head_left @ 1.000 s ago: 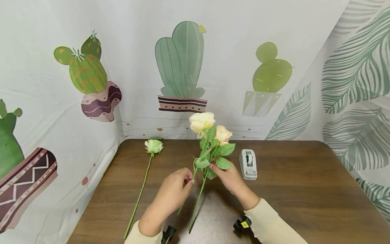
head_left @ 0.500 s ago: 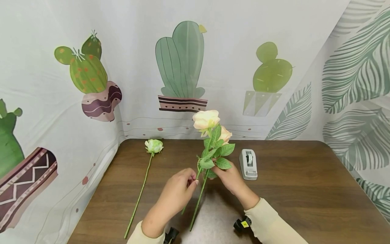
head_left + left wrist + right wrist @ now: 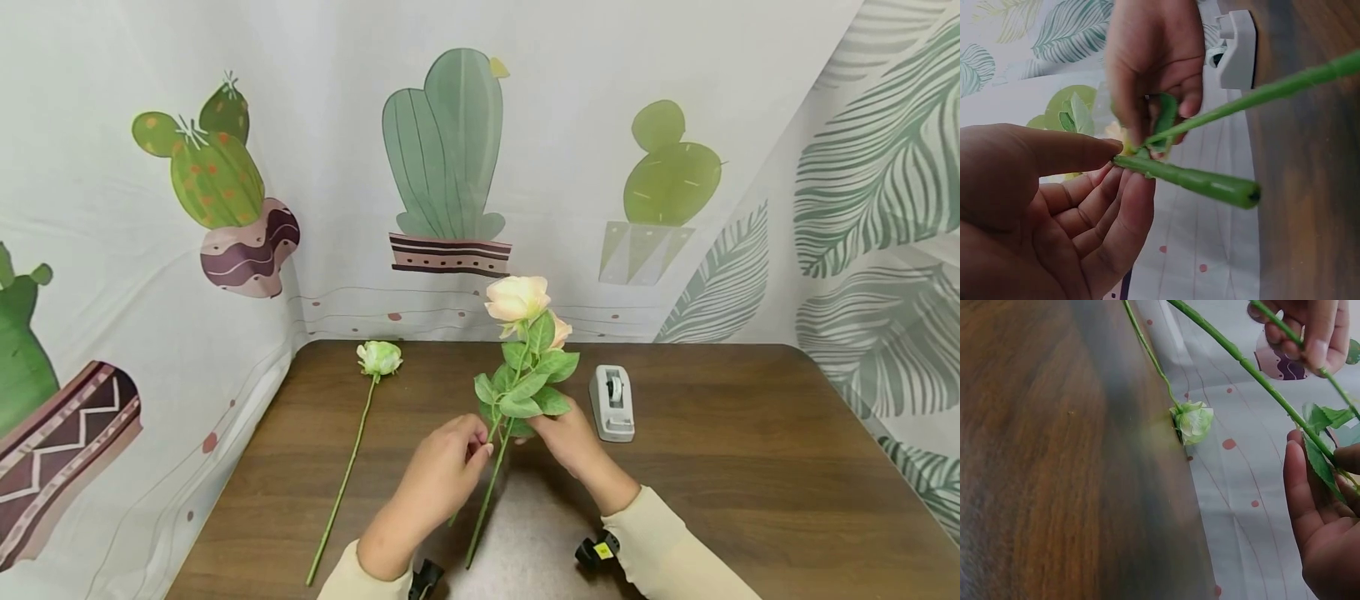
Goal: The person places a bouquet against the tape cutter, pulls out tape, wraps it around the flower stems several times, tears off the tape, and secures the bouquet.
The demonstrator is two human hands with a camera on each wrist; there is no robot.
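Between finger and thumb, my left hand [image 3: 438,471] pinches the green stem of a cream rose [image 3: 517,298]. My right hand [image 3: 567,439] grips the stem of a peach rose [image 3: 560,332], just below its leaves. That second bloom is partly hidden behind the first one's leaves [image 3: 528,383]. Both roses lean up and away above the table, and their stems cross close together. In the left wrist view the pinched stem [image 3: 1204,186] points its cut end toward the camera. The right wrist view shows the right thumb pressing the other stem [image 3: 1260,378] and a leaf against the fingers.
A pale green flower [image 3: 380,358] on a long stem lies on the brown table [image 3: 750,467], left of the hands. To the right of the right hand stands a white tape dispenser [image 3: 615,404]. A cloth printed with cacti [image 3: 337,208] hangs behind the table.
My left hand has moved slightly right with the cream rose, whose bloom and leaves now overlap the peach rose more. My right hand has stayed nearly in place.
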